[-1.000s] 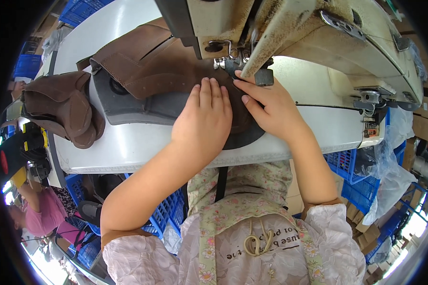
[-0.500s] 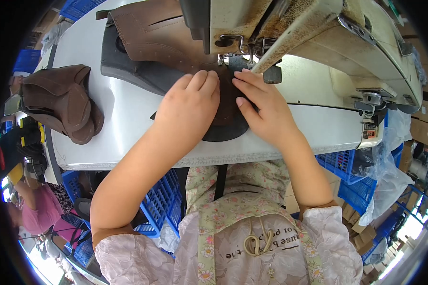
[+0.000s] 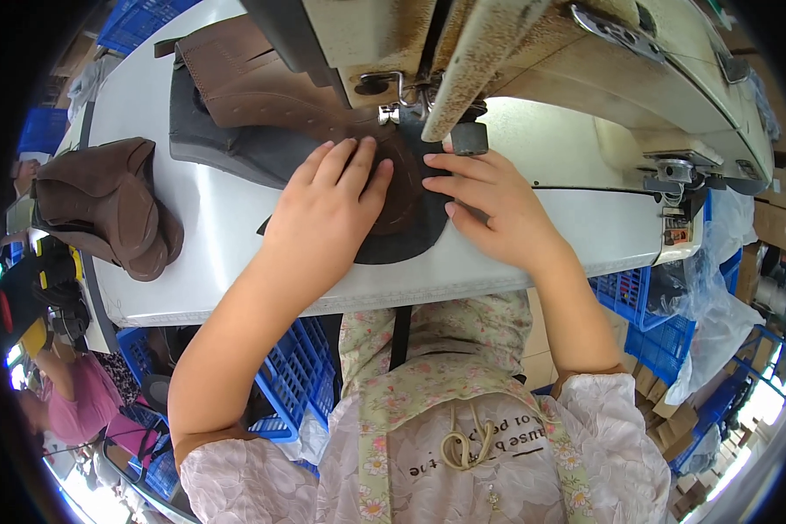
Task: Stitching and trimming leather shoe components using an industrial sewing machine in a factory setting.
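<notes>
A brown leather shoe upper (image 3: 262, 96) lies on a larger black piece (image 3: 227, 147), partly beneath the sewing machine head (image 3: 384, 44). The presser foot (image 3: 388, 114) is at the brown leather; the needle cannot be made out. My left hand (image 3: 323, 205) rests on the brown leather, fingers spread and palm down. Across from it, my right hand (image 3: 502, 210) has its fingers stretched apart, their tips at the black piece's right edge. Both hands lie flat rather than gripping. What is under my left palm is hidden.
A stack of brown leather pieces (image 3: 118, 205) sits at the left of the white worktable (image 3: 205, 262). The machine's arm (image 3: 637, 96) rises over the right side. Blue crates (image 3: 293, 371) stand below the table edge. A person in pink (image 3: 83, 397) is at the far left.
My left hand has shifted left and down, its fingers spreading from a bunched pose. The leather has turned slightly under the presser foot. My right hand has dropped a little, fingers spreading.
</notes>
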### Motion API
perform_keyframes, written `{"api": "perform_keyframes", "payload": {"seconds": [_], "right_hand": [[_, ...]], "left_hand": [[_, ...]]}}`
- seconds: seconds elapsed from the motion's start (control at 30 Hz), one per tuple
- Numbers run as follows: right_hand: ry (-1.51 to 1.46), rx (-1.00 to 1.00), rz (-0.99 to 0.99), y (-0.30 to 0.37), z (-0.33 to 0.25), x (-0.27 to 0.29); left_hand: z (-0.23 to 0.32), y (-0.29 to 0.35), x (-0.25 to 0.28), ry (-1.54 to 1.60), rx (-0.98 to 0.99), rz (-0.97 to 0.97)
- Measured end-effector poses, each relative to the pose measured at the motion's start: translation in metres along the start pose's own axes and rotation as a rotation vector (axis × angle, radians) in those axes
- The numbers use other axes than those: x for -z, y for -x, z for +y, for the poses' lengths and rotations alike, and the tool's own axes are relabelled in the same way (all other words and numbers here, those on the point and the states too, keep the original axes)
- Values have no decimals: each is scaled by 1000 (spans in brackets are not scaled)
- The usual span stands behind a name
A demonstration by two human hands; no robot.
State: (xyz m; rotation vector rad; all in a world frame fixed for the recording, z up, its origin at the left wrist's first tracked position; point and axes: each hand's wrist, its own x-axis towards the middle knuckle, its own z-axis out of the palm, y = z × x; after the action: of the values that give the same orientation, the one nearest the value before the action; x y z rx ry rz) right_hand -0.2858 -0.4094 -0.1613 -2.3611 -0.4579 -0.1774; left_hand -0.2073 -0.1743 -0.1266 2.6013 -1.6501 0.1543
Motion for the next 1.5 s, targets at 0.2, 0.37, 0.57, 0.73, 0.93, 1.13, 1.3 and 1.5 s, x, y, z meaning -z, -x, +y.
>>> {"api": "perform_keyframes", "payload": {"seconds": [0.2,0.37,0.57,0.73,0.93,1.13,1.3,1.5], "right_hand": [[-14,13,-13,5,2,2],[22,27,5,6,2,1],[21,41,10,7,1,0],[19,64,11,9,5,-2],[37,60,21,9,1,-4],[68,84,48,6,-3,-9],[104,71,56,5,-4,-14],[142,62,80,-1,-7,-19]], "left_hand": [[-4,-1,0,46,-57,-6],[-5,1,0,-20,-117,-6],[-5,2,-2,-54,-125,-4],[-6,2,-4,-36,-142,1],[-9,2,-2,-15,-147,-1],[-16,4,-2,-19,-142,-1],[-24,2,-2,-12,-151,18],[-39,-1,-4,2,-177,50]]}}
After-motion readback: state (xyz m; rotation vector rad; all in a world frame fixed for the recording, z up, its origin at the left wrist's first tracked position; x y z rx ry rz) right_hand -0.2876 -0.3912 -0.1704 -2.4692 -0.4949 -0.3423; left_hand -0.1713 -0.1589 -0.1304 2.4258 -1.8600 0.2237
